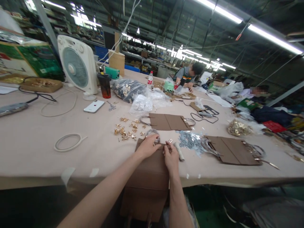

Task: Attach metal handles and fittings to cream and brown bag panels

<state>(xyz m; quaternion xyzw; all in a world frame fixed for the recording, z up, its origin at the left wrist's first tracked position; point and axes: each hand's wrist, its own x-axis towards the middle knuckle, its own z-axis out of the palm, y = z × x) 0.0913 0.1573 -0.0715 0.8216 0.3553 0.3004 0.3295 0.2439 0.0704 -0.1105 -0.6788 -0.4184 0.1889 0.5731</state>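
Note:
A brown leather bag piece (148, 177) lies over the table's near edge and hangs down in front of me. My left hand (148, 146) presses on its top edge, fingers curled beside a wrapped ring handle (152, 132). My right hand (170, 155) pinches a small metal fitting (169, 141) at the same edge. A small pale roll (178, 150) lies just right of my right hand. Loose gold fittings (127, 128) are scattered left of the handle.
Two more brown bag pieces (169, 122) (234, 151) lie flat further out and to the right, by a pile of silver parts (190, 140). A phone (94, 106), dark cup (104, 85), white fan (77, 63), cable loop (67, 142) and plastic bags stand behind. Two people work at the far end.

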